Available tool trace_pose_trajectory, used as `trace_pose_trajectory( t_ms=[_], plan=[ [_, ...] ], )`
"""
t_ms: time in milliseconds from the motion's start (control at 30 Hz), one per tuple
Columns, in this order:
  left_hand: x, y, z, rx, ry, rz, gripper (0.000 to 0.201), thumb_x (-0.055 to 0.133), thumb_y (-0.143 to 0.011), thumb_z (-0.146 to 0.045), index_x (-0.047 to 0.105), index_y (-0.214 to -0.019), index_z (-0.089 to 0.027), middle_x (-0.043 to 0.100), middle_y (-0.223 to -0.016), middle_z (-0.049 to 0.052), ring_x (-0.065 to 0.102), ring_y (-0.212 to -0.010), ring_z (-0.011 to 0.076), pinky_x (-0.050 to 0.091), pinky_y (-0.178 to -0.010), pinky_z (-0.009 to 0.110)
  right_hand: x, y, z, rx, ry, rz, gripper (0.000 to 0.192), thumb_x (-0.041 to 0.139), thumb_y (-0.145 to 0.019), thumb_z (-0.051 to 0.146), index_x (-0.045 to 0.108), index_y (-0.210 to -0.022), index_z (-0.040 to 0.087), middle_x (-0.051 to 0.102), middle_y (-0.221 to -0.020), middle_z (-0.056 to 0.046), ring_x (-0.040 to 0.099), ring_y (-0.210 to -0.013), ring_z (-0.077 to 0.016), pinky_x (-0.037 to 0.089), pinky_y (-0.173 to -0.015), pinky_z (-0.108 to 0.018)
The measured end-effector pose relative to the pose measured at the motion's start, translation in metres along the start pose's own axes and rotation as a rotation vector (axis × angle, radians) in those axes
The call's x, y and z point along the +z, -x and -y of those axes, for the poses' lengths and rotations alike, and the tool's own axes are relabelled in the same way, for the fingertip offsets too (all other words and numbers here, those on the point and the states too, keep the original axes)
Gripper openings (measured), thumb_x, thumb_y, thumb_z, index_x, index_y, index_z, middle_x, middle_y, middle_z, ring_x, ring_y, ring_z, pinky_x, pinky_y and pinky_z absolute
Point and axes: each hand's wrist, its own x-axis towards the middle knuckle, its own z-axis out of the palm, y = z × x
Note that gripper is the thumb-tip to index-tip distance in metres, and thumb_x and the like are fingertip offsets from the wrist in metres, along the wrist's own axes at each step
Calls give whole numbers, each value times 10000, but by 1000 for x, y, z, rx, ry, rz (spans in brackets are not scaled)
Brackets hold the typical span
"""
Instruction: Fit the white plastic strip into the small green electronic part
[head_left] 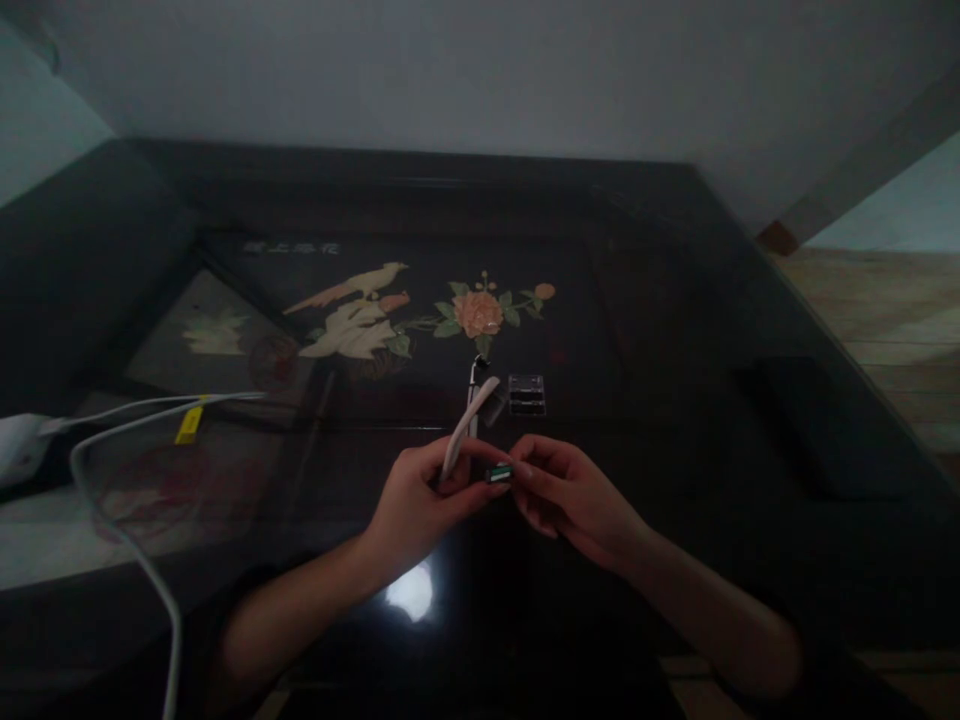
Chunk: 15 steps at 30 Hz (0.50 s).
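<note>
Pinching small green-banded part [499, 473] between left hand [420, 505] and right hand [566, 492]. Left fingers also closed round white handle [463, 425]. Clear case [526, 394] just beyond, on dark table [712, 400].

Dim room, dark lacquered table against a pale wall

A glossy black table [675, 300] fills most of the view — its top is inlaid with a painted bird [352, 285], an orange flower [478, 313] with green leaves, and a short line of pale characters [292, 247] near the far edge. A bright spot of light [411, 592] reflects off the polished surface near the front edge. Behind the table rises a plain grey-white wall [450, 70]. On the right lies a light wooden plank floor [892, 320] — the lighting overall is low and murky.
</note>
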Motion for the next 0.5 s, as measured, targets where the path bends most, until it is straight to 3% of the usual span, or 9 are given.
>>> trace_pose_trajectory(
  t_ms=[367,500],
  plan=[
    [-8,-3,4,175,-173,-14,126,713,-766,-180,764,-881,-174,286,-507,-110,298,-439,61,283,-443,169,0,1,-1,26,43,23,354,747,-797,491,629,-855,163,610,-578,38,532,-418,-62,357,-315,-124],
    [-9,-6,2,204,-270,1,76,715,-754,-147,751,-815,-177,417,-494,-103,383,-441,58,338,-460,151,-4,1,-1,-12,112,49,428,762,-757,538,625,-902,159,621,-628,29,537,-433,-64,385,-316,-129]
  ],
)
